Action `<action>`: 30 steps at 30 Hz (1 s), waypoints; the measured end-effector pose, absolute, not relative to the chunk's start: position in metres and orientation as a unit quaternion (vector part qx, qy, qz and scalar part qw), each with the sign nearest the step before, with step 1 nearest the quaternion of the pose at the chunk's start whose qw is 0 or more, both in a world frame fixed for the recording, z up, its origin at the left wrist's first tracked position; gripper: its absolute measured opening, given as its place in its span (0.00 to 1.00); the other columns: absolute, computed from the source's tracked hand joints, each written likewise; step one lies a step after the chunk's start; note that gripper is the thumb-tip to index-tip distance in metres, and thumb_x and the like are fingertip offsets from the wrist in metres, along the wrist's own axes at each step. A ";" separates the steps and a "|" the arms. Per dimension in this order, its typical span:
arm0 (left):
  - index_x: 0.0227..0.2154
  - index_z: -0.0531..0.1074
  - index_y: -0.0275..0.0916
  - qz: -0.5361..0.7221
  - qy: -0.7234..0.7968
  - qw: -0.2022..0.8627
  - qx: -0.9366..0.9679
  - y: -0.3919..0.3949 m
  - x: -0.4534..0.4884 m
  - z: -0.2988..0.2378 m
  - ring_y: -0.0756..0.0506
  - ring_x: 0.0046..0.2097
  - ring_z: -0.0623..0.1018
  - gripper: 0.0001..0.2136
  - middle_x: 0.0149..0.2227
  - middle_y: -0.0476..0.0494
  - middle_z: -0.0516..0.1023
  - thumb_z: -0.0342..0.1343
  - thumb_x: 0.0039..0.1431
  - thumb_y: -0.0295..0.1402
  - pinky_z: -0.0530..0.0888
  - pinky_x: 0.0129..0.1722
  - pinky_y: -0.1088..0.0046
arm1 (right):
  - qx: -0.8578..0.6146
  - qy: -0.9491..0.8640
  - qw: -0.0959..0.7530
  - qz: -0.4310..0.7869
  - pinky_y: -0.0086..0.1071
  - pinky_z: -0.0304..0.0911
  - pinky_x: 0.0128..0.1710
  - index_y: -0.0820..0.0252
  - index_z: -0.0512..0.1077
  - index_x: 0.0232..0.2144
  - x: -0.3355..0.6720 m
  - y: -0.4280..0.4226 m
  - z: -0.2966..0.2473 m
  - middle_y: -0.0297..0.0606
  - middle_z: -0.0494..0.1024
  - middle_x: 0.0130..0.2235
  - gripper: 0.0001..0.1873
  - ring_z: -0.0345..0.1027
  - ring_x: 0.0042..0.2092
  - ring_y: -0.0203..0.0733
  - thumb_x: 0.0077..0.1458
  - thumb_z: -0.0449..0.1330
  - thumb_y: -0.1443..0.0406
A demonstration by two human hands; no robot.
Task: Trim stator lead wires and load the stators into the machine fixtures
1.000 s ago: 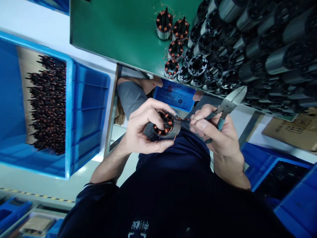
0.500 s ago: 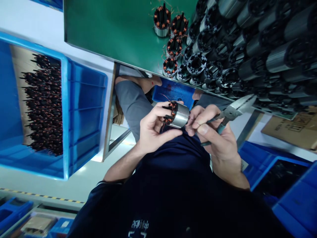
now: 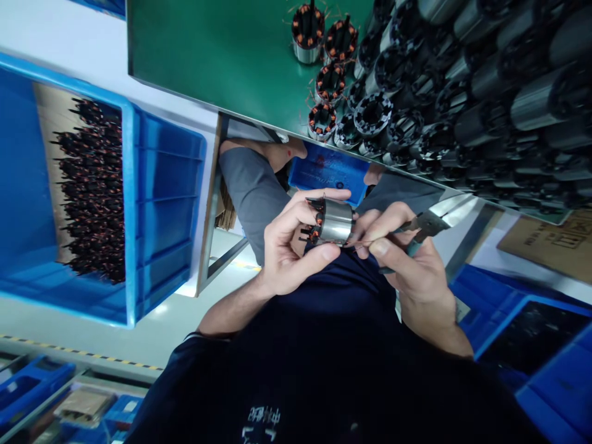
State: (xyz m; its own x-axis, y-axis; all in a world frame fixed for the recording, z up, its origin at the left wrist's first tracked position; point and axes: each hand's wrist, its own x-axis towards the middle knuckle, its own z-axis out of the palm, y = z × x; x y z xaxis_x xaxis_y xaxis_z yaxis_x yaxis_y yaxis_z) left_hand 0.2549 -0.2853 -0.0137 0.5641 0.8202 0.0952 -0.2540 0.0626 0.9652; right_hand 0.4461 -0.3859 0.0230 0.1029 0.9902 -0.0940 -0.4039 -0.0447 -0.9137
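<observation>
My left hand [image 3: 291, 246] is closed around a motor stator [image 3: 337, 221], a silvery cylinder lying on its side with black prongs and copper windings at its left end. At the stator's right end, my right hand [image 3: 407, 246] pinches a thin copper wire [image 3: 365, 241] between thumb and forefinger. Cutting pliers [image 3: 437, 221] lie across that same hand, jaws pointing up and right, their handles partly hidden by the fingers. Above, on the green table [image 3: 208, 55], stand several wound stators [image 3: 308, 34] with loose copper wire ends.
Many bare stators [image 3: 462, 105] crowd the table's right side. At left, a blue crate [image 3: 161, 197] holds rows of dark wound parts [image 3: 95, 191]. Beneath the table edge is a blue bin [image 3: 326, 172] between my legs. A cardboard box [image 3: 550, 243] and blue bins [image 3: 550, 333] are at right.
The stator has rolled in my left hand, so its prongs and windings face differently. My left thumb lies further under it. A copper wire now shows stretched to my right fingertips.
</observation>
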 end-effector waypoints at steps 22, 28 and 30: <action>0.47 0.77 0.49 0.494 0.330 0.686 0.419 -0.298 0.279 -0.008 0.35 0.60 0.93 0.12 0.64 0.45 0.87 0.75 0.75 0.45 0.92 0.63 0.51 | -0.610 -0.517 0.448 0.399 0.34 0.67 0.44 0.58 0.68 0.50 0.399 -0.393 0.020 0.35 0.76 0.44 0.04 0.68 0.41 0.36 0.78 0.59 0.70; 0.47 0.74 0.50 0.482 0.323 0.688 0.436 -0.302 0.283 -0.010 0.33 0.64 0.90 0.14 0.66 0.46 0.85 0.72 0.77 0.49 0.90 0.66 0.41 | -0.604 -0.504 0.471 0.400 0.33 0.67 0.43 0.57 0.65 0.47 0.401 -0.387 0.021 0.32 0.73 0.42 0.07 0.64 0.38 0.35 0.76 0.59 0.72; 0.48 0.74 0.51 0.475 0.323 0.694 0.433 -0.303 0.283 -0.012 0.33 0.67 0.89 0.15 0.68 0.47 0.84 0.72 0.77 0.51 0.89 0.68 0.41 | -0.601 -0.501 0.469 0.410 0.33 0.66 0.42 0.57 0.65 0.46 0.402 -0.388 0.020 0.32 0.72 0.40 0.07 0.65 0.37 0.34 0.76 0.60 0.72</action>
State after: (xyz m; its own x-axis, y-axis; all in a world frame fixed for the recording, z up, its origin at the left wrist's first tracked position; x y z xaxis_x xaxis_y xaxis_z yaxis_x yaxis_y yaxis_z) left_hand 0.2828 -0.3034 -0.0119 0.3393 0.9399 -0.0374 -0.3798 0.1733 0.9087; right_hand 0.4015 -0.3880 0.0198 0.1626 0.9865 -0.0218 0.2174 -0.0574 -0.9744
